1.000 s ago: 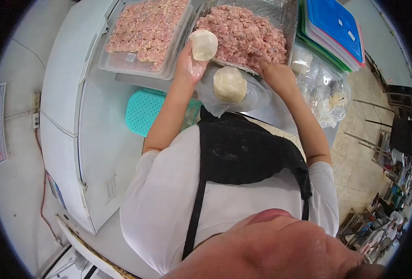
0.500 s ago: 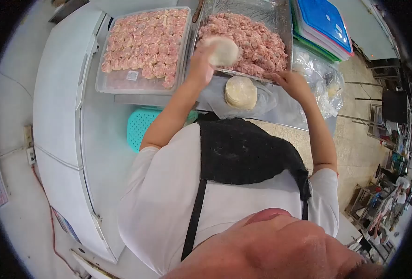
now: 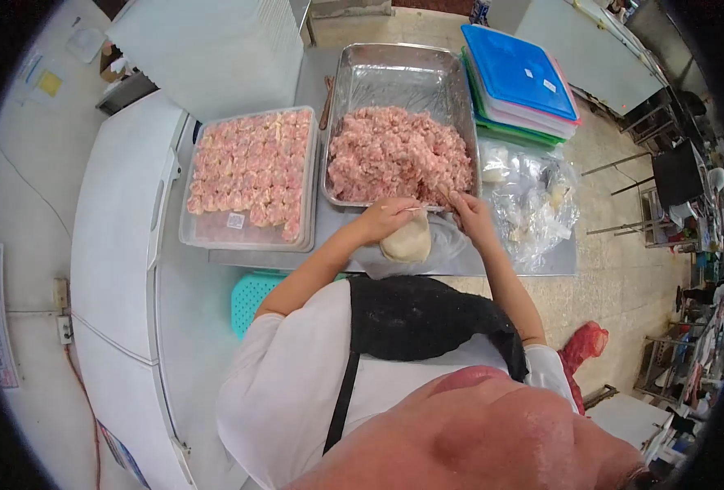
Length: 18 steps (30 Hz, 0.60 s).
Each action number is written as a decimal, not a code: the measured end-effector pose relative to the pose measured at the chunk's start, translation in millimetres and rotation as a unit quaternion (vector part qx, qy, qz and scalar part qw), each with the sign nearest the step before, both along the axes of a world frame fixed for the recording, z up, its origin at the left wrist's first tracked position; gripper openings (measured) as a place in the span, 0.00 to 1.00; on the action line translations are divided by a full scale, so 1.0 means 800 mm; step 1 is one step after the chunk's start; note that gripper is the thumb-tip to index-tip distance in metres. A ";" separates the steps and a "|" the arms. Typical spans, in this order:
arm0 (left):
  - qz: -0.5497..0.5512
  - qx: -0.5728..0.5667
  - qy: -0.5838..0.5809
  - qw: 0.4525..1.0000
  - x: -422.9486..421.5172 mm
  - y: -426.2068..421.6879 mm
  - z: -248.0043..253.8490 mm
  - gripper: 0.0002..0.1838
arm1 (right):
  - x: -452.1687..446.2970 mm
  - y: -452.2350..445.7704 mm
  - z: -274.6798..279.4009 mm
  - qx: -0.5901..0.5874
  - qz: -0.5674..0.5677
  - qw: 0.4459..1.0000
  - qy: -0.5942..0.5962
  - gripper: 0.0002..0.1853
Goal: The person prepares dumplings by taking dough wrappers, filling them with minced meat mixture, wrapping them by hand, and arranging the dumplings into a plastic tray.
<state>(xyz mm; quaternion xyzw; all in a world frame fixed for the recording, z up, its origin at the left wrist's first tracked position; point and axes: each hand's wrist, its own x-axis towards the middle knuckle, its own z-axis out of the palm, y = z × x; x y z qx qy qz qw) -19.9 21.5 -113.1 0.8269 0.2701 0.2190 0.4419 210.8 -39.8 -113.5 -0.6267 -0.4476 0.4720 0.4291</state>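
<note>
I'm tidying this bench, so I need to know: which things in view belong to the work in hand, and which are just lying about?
Seemingly in use:
- ground meat in the metal tray, near the right hand
- round pale wrappers, near the left hand
- rows of meat pieces

Probably just lying about:
- blue-topped stack
- turquoise perforated container

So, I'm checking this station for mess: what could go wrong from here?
The ground meat reaches the near edge of the metal tray, so bits might drop onto the round wrappers just in front. Those lie on loose plastic, which could slide if the left hand tugs it.
</note>
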 end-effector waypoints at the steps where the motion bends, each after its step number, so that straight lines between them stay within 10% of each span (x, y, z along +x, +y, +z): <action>1: 0.017 0.035 -0.030 0.999 0.004 0.001 -0.006 0.17 | 0.003 0.000 -0.001 0.002 0.005 1.000 0.013 0.19; 7: 0.151 -0.164 -0.234 0.946 0.012 0.034 -0.053 0.16 | 0.022 0.012 0.010 0.011 0.013 0.999 0.050 0.19; 11: 0.243 -0.471 -0.420 0.736 0.040 0.027 0.045 0.20 | 0.034 0.019 0.061 0.079 0.004 0.996 0.047 0.20; 18: 0.102 -0.528 -0.637 0.553 0.081 0.044 0.079 0.27 | 0.027 0.043 0.056 0.259 0.101 0.942 -0.189 0.16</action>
